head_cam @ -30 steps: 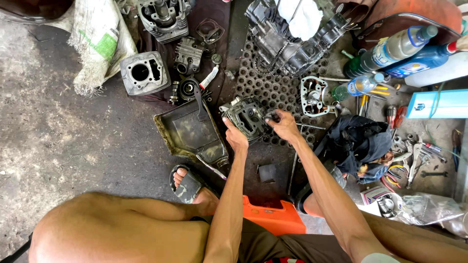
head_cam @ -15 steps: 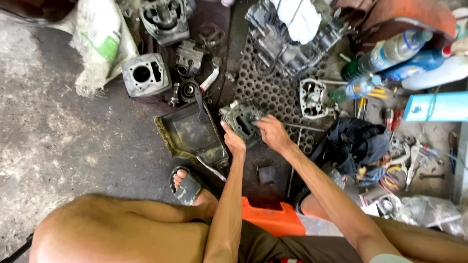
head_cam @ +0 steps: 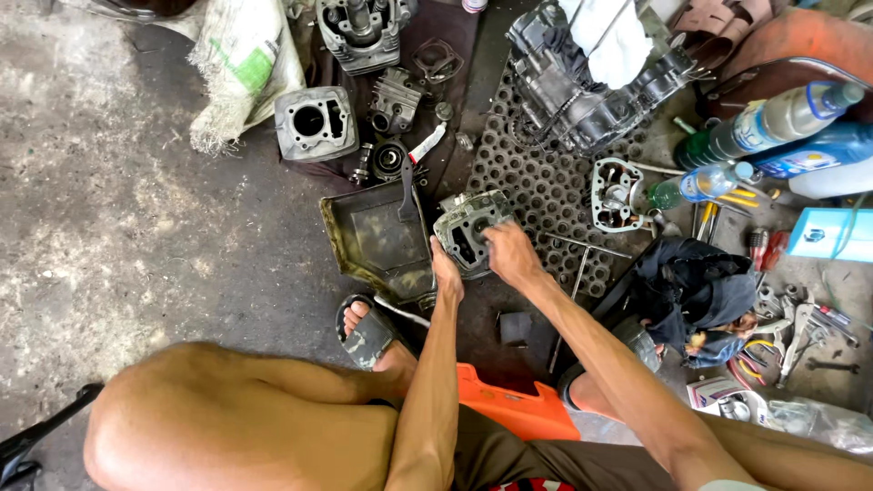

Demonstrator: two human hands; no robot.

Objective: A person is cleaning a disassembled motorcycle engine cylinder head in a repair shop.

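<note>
The work was done on a rough grey concrete floor [head_cam: 118, 227], dirty with oil, and a black perforated rubber mat [head_cam: 536, 182] lay in the middle. To the left the floor was open, but the right side was crowded with plastic bottles [head_cam: 773, 123], hand tools [head_cam: 800, 327] and a dark cloth [head_cam: 696, 291].

The small grey engine part [head_cam: 466, 229] stood at the near left edge of the mat, just beside a dirty metal tray [head_cam: 377, 241]. Its open round face was turned toward the person; I could not tell its long axis. The left hand [head_cam: 446, 277] held its near lower edge, fingers closed on it. The right hand [head_cam: 511, 255] gripped its right side. A large engine block [head_cam: 582, 86] lay farther on the mat.
</note>
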